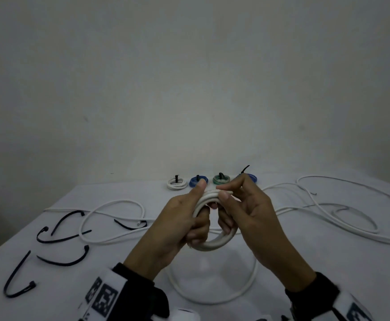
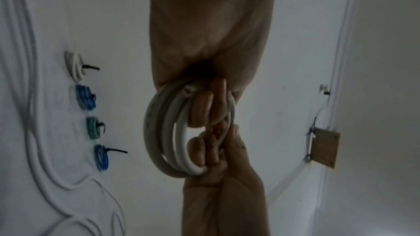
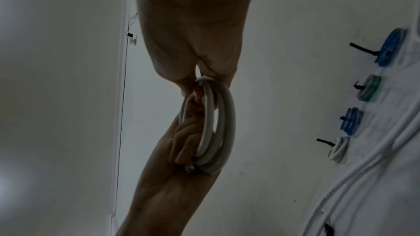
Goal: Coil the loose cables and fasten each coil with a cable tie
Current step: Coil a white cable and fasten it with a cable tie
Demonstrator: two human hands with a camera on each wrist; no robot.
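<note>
I hold a white cable coil (image 1: 215, 244) upright over the middle of the table. My left hand (image 1: 196, 214) grips its left side, fingers curled through the ring and thumb up on top. My right hand (image 1: 223, 192) pinches the top strands between thumb and forefinger, with its other fingers hooked inside the ring. In the left wrist view the coil (image 2: 159, 132) shows several turns with a cut end near my left fingers (image 2: 202, 107). The right wrist view shows the same coil (image 3: 225, 123) edge-on. The cable's free length (image 1: 212, 294) loops on the table below my hands.
Several tied coils stand in a row at the table's back edge: white (image 1: 177, 183), blue (image 1: 197, 180), green (image 1: 221, 179), blue (image 1: 250, 177). Several loose black cable ties (image 1: 66, 259) lie at the left. Loose white cables sprawl at the left (image 1: 115, 218) and right (image 1: 328, 205).
</note>
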